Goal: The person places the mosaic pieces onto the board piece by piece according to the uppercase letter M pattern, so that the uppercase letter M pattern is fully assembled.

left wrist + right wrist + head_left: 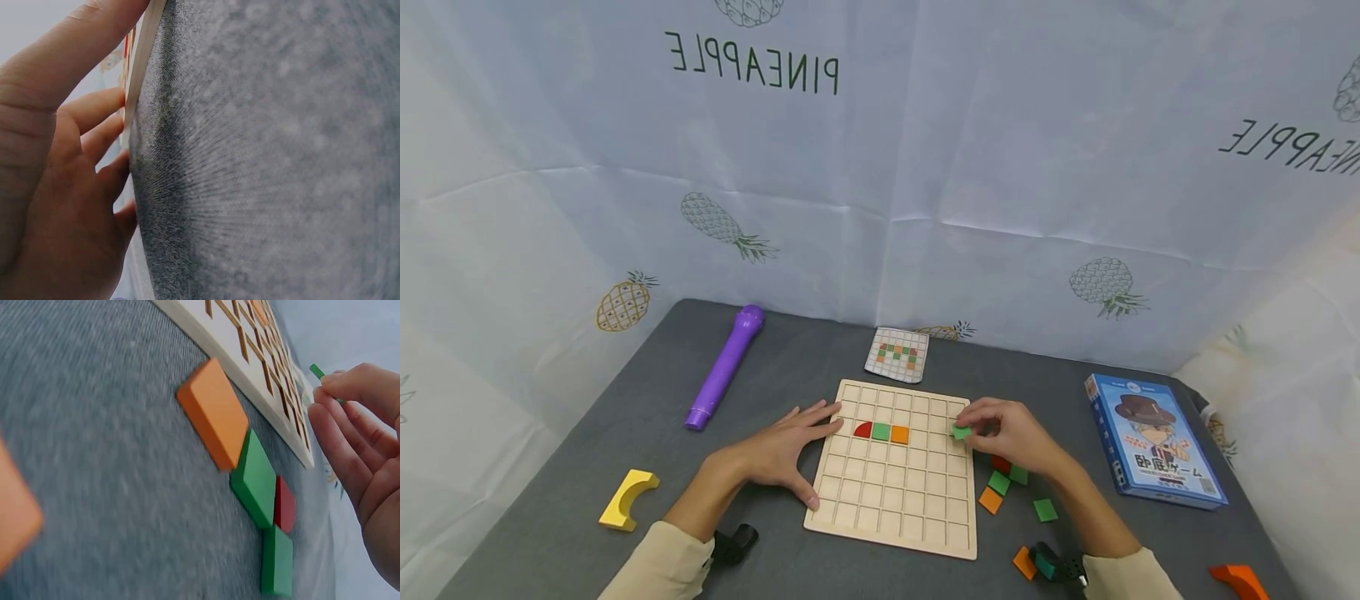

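A wooden grid board (pixel 891 500) lies flat on the dark table. In one of its rows sit a red quarter-round tile (pixel 863 430), a green square tile (pixel 881 432) and an orange square tile (pixel 899 434). My left hand (pixel 778 450) rests with spread fingers along the board's left edge, the thumb near the lower left corner. Over the right edge, my right hand (pixel 1011 433) pinches a green tile (pixel 961 432) between thumb and fingertips; the right wrist view shows this green tile (pixel 317 371) held above the board.
Loose orange (pixel 990 500), green (pixel 1045 510) and red tiles (pixel 1001 464) lie right of the board. Behind it is a pattern card (pixel 897 354). A purple microphone (pixel 724 367) and yellow arch block (pixel 627 500) lie left, a blue game box (pixel 1153 440) and orange block (pixel 1240 579) right.
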### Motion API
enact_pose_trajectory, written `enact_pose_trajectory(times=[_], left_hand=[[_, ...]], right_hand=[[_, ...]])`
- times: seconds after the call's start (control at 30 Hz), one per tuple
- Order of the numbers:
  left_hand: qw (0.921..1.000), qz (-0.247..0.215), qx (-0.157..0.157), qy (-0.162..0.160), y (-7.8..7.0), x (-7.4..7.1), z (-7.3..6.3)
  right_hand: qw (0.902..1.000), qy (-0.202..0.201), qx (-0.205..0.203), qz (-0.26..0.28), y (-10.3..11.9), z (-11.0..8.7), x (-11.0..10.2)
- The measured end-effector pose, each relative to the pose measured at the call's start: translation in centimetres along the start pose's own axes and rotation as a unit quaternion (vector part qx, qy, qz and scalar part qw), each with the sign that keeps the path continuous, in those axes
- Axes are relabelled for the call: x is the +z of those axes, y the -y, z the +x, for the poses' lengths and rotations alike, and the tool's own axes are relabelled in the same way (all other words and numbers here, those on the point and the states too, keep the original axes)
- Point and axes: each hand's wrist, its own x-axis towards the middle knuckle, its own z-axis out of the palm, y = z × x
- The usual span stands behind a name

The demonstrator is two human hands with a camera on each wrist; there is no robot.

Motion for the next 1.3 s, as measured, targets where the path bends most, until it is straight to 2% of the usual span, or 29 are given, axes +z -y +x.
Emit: enact_pose_trajectory(times=[0.2, 0.4, 0.7, 1.1, 1.3], left_hand=[[1.0, 0.0, 0.001, 0.0, 0.0, 0.0, 0.1], [1.0, 0.001, 0.001, -0.001, 0.0, 0.1, 0.1], [1.0, 0.002, 0.001, -0.001, 0.0, 0.1, 0.3], [1.0, 0.0, -0.001, 0.0, -0.2, 0.0, 0.2], [1.0, -0.002, 0.001, -0.002, 0.0, 0.0, 0.2]], right_hand=[[0.9999, 0.0, -0.012, -0.001, 0.3, 0.7, 0.9], [0.9999, -0.006, 0.007, 0.009, 0.7, 1.3, 2.1], [0.9998, -0.014, 0.011, 0.004, 1.5, 2.4, 3.7], [0.9995, -0.019, -0.009, -0.022, 2.0, 3.1, 4.8], [0.9996, -0.024, -0.002, -0.015, 1.9, 3.2, 5.3]])
